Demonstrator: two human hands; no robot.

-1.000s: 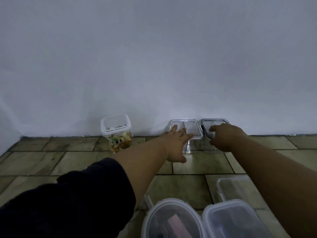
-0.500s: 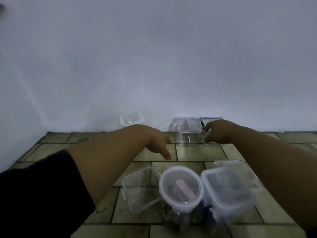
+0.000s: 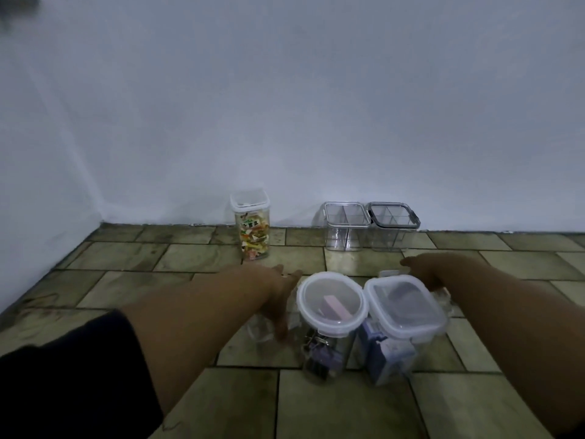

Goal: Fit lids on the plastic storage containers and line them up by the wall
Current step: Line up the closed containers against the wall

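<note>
Three containers stand at the wall: a tall one with a white lid full of colourful packets, a clear divided box, and a second divided box with a dark-rimmed lid. Closer to me are a round-lidded jar and a rectangular lidded box. My left hand reaches down, fingers spread, onto a clear empty container left of the jar. My right hand is behind the rectangular box, over another clear plastic piece. Its fingertips are hidden.
The floor is tiled in greenish stone. A white wall runs across the back and meets a side wall at the left corner. A gap of bare tile separates the tall container from the two divided boxes.
Both hands have pulled back from the divided boxes at the wall to the near containers. My left hand dropped onto the clear empty container. The view tilted down.
</note>
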